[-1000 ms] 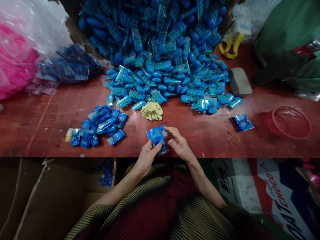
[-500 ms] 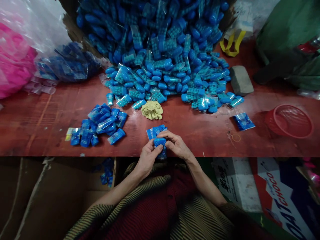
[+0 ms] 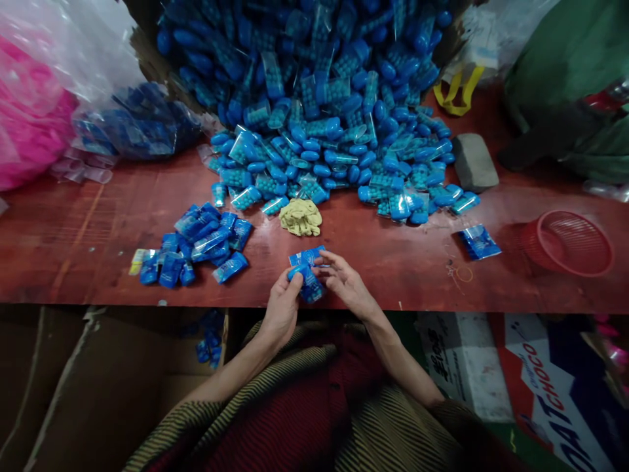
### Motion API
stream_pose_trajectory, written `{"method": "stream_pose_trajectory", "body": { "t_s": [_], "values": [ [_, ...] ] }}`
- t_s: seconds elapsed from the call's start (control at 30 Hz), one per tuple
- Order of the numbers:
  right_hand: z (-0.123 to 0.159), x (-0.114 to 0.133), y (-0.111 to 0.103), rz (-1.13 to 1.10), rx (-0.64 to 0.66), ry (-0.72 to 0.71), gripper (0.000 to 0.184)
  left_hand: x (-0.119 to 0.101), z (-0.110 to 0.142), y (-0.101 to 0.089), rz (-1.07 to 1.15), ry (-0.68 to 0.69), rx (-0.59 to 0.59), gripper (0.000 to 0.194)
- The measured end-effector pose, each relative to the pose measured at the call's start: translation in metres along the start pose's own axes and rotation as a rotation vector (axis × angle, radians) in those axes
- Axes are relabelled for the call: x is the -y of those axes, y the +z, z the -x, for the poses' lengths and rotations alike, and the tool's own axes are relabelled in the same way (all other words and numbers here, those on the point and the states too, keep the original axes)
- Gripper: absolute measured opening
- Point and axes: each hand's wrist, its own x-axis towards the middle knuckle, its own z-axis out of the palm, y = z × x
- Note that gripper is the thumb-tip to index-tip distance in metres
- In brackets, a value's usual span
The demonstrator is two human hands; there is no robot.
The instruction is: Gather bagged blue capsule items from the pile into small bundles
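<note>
My left hand [image 3: 282,307] pinches a small blue-capped candy bottle [image 3: 310,288] at its capped end, over the table's front edge. A printed blue wrap covers part of the bottle, and blue balls show near its lower end. My right hand [image 3: 350,287] is just right of the bottle, fingers apart and loosely bent; whether a fingertip touches the bottle I cannot tell. Just beyond the hands lie flat printed blue sleeves [image 3: 305,255]. Left of them is a pile of wrapped blue bottles [image 3: 206,239]. A crumpled yellowish lump [image 3: 301,217] sits farther back.
A large heap of blue-capped bottles [image 3: 314,144] spills from a carton at the back. On the right are a grey block [image 3: 474,161], a blue packet stack [image 3: 479,242] and a red basket [image 3: 570,244]. An open cardboard box [image 3: 108,373] stands below the table at left.
My right hand has come off the bottle and its fingers have spread. My left hand has shifted slightly left with the bottle, which is now tilted and shows more of its printed side.
</note>
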Motion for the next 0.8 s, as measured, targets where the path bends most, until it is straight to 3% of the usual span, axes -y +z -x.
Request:
{"method": "stream_pose_trajectory", "body": {
  "t_s": [0.1,0.33,0.6,0.8],
  "values": [
    [0.009,-0.007,0.010,0.015,-0.092,0.088,0.067,-0.002,-0.004,-0.001,0.003,0.068,-0.071,0.031],
    [0.009,-0.006,0.019,-0.200,-0.142,0.119,0.043,-0.002,-0.007,-0.003,-0.066,0.117,-0.060,0.033],
    [0.007,-0.005,0.014,-0.243,-0.133,0.164,0.045,-0.007,-0.012,-0.018,-0.210,0.206,-0.036,0.029],
    [0.005,-0.012,0.023,-0.281,-0.141,0.155,0.039,-0.005,-0.011,-0.022,-0.245,0.272,-0.050,0.023]
  ]
}}
